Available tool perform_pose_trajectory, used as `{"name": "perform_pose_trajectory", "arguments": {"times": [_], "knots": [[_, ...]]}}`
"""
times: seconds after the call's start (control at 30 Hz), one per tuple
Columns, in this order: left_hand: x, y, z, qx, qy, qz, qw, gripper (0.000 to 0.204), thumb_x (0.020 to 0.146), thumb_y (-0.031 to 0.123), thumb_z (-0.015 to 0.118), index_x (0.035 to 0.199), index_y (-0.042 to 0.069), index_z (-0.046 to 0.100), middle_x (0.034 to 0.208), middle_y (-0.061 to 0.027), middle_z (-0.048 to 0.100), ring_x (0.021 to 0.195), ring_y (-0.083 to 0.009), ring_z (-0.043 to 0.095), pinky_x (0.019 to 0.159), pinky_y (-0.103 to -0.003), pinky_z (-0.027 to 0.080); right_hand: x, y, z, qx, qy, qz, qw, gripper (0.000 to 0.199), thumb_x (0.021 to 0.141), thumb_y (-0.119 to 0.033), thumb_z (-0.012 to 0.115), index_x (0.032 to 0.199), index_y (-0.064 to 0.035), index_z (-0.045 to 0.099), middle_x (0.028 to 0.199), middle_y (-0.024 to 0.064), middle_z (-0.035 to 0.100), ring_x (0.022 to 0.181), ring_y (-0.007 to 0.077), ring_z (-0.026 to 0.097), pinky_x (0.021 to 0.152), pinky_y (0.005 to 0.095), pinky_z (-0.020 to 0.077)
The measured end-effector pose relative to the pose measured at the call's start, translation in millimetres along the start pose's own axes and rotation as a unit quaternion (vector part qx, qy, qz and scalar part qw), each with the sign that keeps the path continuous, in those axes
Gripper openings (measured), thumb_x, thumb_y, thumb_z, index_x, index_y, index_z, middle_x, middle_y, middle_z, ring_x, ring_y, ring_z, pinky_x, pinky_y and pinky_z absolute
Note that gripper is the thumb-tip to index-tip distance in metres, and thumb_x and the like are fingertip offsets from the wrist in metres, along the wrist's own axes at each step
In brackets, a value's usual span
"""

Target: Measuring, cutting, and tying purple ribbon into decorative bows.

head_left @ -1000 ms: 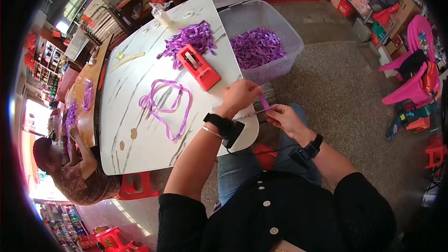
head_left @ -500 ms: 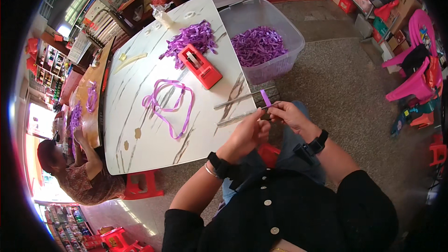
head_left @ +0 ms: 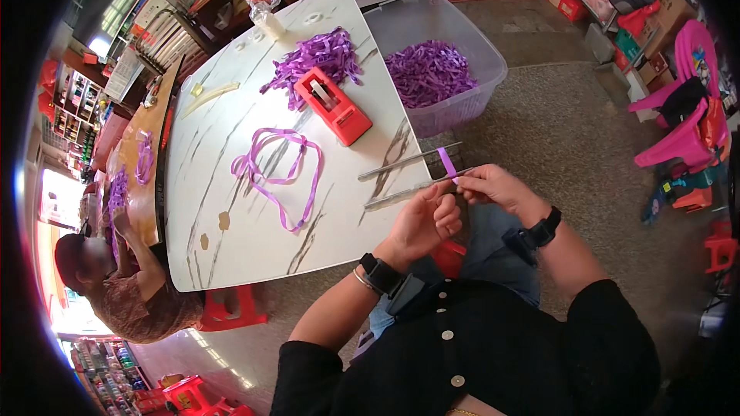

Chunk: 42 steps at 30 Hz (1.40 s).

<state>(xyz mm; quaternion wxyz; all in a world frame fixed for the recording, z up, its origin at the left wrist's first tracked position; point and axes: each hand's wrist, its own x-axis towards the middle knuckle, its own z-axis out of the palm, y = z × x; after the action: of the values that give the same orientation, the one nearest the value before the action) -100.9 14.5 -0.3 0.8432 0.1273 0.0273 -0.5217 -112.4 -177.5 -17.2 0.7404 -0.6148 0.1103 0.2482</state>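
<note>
Both hands meet just off the near edge of a white marble-look table [head_left: 231, 185]. My right hand [head_left: 493, 187] pinches a short piece of purple ribbon [head_left: 447, 162], and my left hand [head_left: 424, 219] closes on the ribbon's lower end from below. Two thin metal rods [head_left: 408, 160] jut from the table edge toward the ribbon. On the table a long purple ribbon [head_left: 281, 169] lies looped. Beyond it sit a red tape dispenser [head_left: 333, 106] and a pile of cut purple ribbon pieces [head_left: 316, 57].
A clear plastic bin [head_left: 451, 84] with several purple ribbon pieces stands on the floor right of the table. A person [head_left: 116, 285] sits at the left by a wooden table with more ribbon. Pink plastic chairs [head_left: 682, 119] stand at the right. A red stool [head_left: 231, 308] is under the table.
My left hand came back from the table edge down to my right hand and took hold of the ribbon piece. My right hand has stayed where it was.
</note>
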Motion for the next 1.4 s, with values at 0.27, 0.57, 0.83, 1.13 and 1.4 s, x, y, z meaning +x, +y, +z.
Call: {"name": "perform_pose_trajectory", "arguments": {"times": [0.27, 0.57, 0.83, 1.13, 1.4], "knots": [[-3, 0, -13, 0.012, -0.043, 0.005, 0.999, 0.016, 0.085, 0.013, 0.042, 0.100, 0.012, 0.038, 0.061, 0.0009, 0.030, 0.058, -0.0111, 0.034, 0.061, -0.025, 0.032, 21, -101, 3, -0.254, 0.050, -0.203, 0.944, 0.023, 0.086, -0.021, 0.051, 0.092, -0.0010, 0.059, 0.081, -0.0002, 0.059, 0.070, 0.0043, 0.050, 0.061, 0.0178, 0.0395], [-2, -3, -14, 0.001, -0.050, 0.006, 0.999, 0.019, 0.080, 0.008, 0.042, 0.096, 0.013, 0.033, 0.062, 0.0013, 0.031, 0.058, -0.0103, 0.034, 0.060, -0.024, 0.032, 159, -130, 93, -0.316, -0.020, -0.250, 0.915, 0.024, 0.080, -0.021, 0.061, 0.092, 0.0005, 0.062, 0.080, 0.0034, 0.061, 0.073, 0.0087, 0.053, 0.067, 0.0215, 0.0414], [-1, -3, -16, -0.004, -0.062, 0.007, 0.998, 0.019, 0.082, 0.008, 0.040, 0.100, 0.012, 0.036, 0.063, 0.0011, 0.031, 0.058, -0.0102, 0.033, 0.060, -0.024, 0.032, 180, -137, 109, -0.264, -0.071, -0.157, 0.949, 0.023, 0.075, -0.029, 0.066, 0.076, -0.0052, 0.066, 0.067, 0.0007, 0.061, 0.057, 0.0076, 0.047, 0.056, 0.0202, 0.0355], [-5, -3, -15, -0.013, -0.059, 0.012, 0.998, 0.012, 0.082, 0.007, 0.039, 0.092, 0.013, 0.035, 0.063, 0.0017, 0.030, 0.058, -0.0097, 0.032, 0.059, -0.024, 0.032, 117, -141, 114, -0.218, -0.081, -0.121, 0.965, 0.018, 0.074, -0.022, 0.067, 0.078, -0.0043, 0.065, 0.069, 0.0017, 0.062, 0.053, 0.0049, 0.044, 0.051, 0.0199, 0.0313], [-4, -2, -9, 0.005, -0.059, 0.008, 0.998, 0.009, 0.081, 0.004, 0.037, 0.086, 0.012, 0.038, 0.061, 0.0015, 0.029, 0.057, -0.0100, 0.031, 0.061, -0.024, 0.032, 133, -102, 100, -0.257, -0.009, -0.185, 0.948, 0.016, 0.070, -0.015, 0.069, 0.071, 0.0005, 0.065, 0.064, 0.0054, 0.063, 0.060, 0.0099, 0.055, 0.062, 0.0234, 0.0419]]}}
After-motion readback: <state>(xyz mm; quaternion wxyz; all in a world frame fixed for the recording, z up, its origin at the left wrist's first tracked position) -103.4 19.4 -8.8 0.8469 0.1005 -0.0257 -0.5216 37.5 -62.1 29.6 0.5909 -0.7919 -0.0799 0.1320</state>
